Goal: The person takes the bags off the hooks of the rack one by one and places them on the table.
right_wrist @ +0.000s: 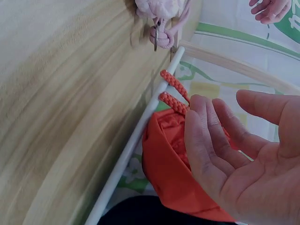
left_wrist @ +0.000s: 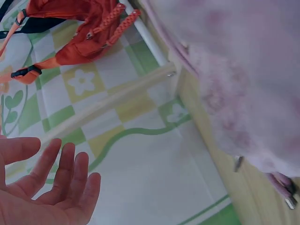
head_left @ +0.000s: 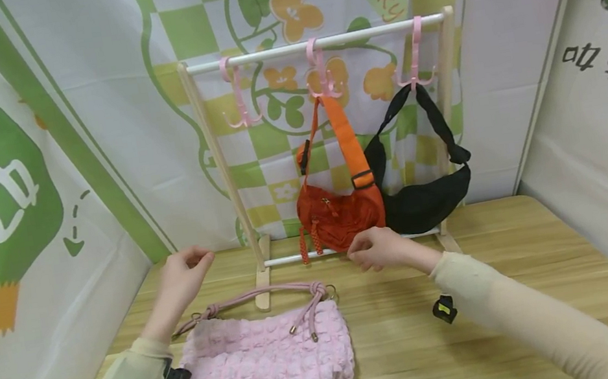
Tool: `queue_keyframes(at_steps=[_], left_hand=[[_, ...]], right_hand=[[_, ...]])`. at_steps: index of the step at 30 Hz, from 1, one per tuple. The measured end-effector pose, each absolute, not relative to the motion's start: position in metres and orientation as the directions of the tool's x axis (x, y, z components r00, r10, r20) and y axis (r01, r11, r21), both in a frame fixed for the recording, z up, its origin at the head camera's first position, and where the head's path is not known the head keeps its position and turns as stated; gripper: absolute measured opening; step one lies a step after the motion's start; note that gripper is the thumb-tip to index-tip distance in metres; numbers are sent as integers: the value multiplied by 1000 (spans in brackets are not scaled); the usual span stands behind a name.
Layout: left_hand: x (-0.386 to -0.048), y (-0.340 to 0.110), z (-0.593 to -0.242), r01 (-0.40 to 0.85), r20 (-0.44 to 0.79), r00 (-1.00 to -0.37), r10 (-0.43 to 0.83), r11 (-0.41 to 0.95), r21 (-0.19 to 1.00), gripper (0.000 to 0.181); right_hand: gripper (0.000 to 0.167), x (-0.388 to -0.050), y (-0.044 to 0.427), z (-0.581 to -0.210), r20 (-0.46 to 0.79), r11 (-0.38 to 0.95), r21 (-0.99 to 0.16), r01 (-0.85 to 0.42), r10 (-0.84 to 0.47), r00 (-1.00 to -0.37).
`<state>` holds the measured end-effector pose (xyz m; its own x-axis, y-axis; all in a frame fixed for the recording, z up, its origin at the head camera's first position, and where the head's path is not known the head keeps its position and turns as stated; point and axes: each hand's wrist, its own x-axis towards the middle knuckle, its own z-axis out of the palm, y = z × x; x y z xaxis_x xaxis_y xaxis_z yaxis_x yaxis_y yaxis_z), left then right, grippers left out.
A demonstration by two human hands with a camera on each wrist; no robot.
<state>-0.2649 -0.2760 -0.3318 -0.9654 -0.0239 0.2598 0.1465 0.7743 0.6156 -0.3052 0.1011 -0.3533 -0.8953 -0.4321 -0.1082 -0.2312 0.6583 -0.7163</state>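
Note:
A pink puffy bag (head_left: pixel 266 372) lies on the table at the left front, its knotted strap stretched along its back edge. Above and behind it the left hand (head_left: pixel 182 283) is in the air, fingers loosely bent, holding nothing; the left wrist view shows this hand (left_wrist: pixel 51 183) with its fingers spread. An orange bag (head_left: pixel 343 213) hangs from the middle pink hook, and a black bag (head_left: pixel 429 197) from the right one. Just in front of the orange bag's lower part is the right hand (head_left: pixel 380 249), relaxed and holding nothing; whether it touches the bag cannot be told.
A rack with a white top bar (head_left: pixel 272 53) and wooden legs stands at the back of the wooden table (head_left: pixel 508 290). Its left pink hook (head_left: pixel 241 104) holds nothing. Printed cloth (head_left: pixel 108 101) hangs behind and at both sides.

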Motion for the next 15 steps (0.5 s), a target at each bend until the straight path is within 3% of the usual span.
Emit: queue_keyframes(at_steps=[15], left_hand=[[-284,-247,-313,229,364,-931,-32,726,649,30]], right_hand=[[22,-309,133,-334,-67,670,-702,-242,-401,-914]])
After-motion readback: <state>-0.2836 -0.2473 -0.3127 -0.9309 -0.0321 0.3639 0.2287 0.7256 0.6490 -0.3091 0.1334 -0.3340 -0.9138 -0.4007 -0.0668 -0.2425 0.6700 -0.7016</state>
